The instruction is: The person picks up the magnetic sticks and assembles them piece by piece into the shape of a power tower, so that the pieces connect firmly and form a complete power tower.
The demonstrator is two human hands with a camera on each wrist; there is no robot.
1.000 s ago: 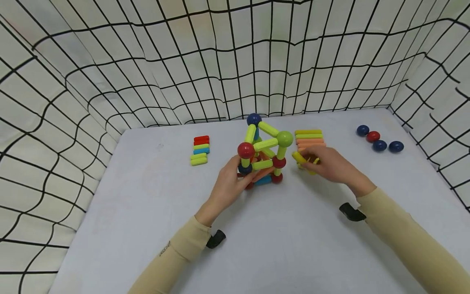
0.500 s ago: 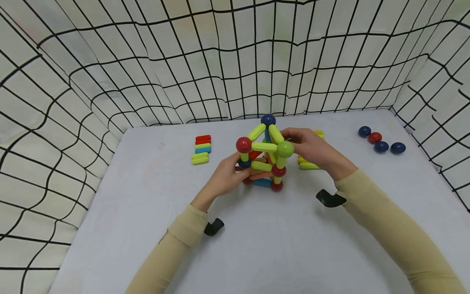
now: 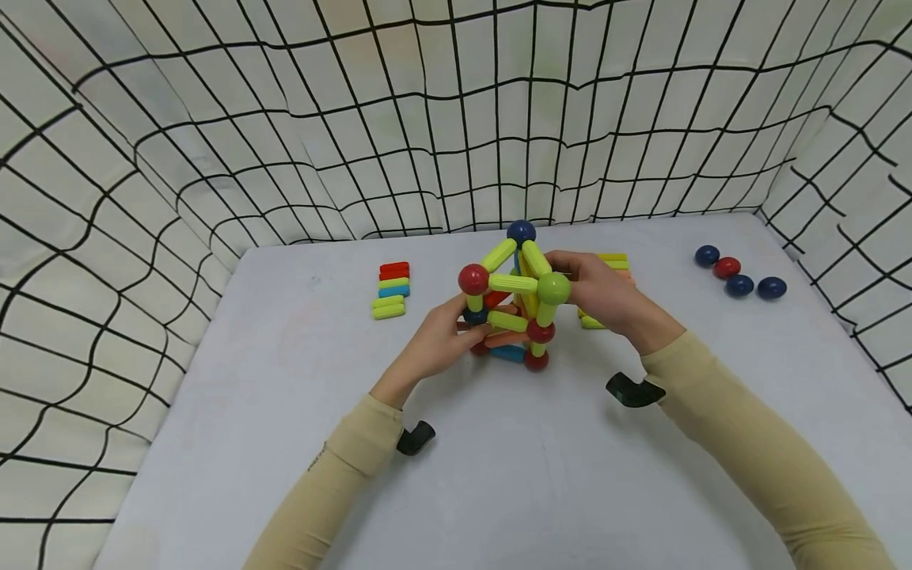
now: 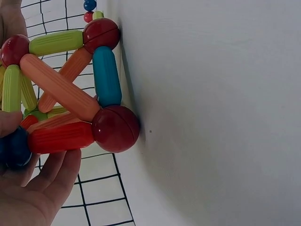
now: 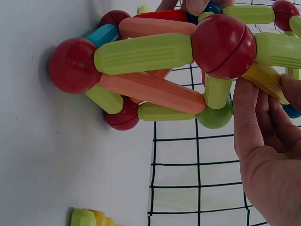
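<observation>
While your left hand (image 3: 442, 340) steadies the left side of a ball-and-rod frame (image 3: 513, 284), your right hand (image 3: 606, 293) reaches in from its right. The frame stands upright near the middle of the white table (image 3: 499, 483), towards the far edge. Your left thumb and fingers grip a dark blue ball (image 4: 16, 148), with fingers also against the red rod (image 4: 61, 137) beside it. Your right thumb and fingers pinch a yellow rod (image 5: 267, 84), tilted just behind a red ball (image 5: 223, 46) in the right wrist view; you cannot tell whether its hidden end touches that ball. Along the frame's top, a red ball (image 3: 473, 279) sits on the left, a lime green ball (image 3: 553, 289) on the right and a blue ball (image 3: 522, 231) at the far point, joined by lime rods. Low down, a blue rod (image 3: 507, 354) links two red balls. Well to the left lies a column of red, lime and blue sticks (image 3: 394, 291); just right of the frame, yellow, lime and salmon sticks (image 3: 614, 258) are partly hidden by your right hand. Far right, four loose balls (image 3: 727, 267), three blue and one red, lie close together. Black netting (image 3: 527, 77) rises behind.
</observation>
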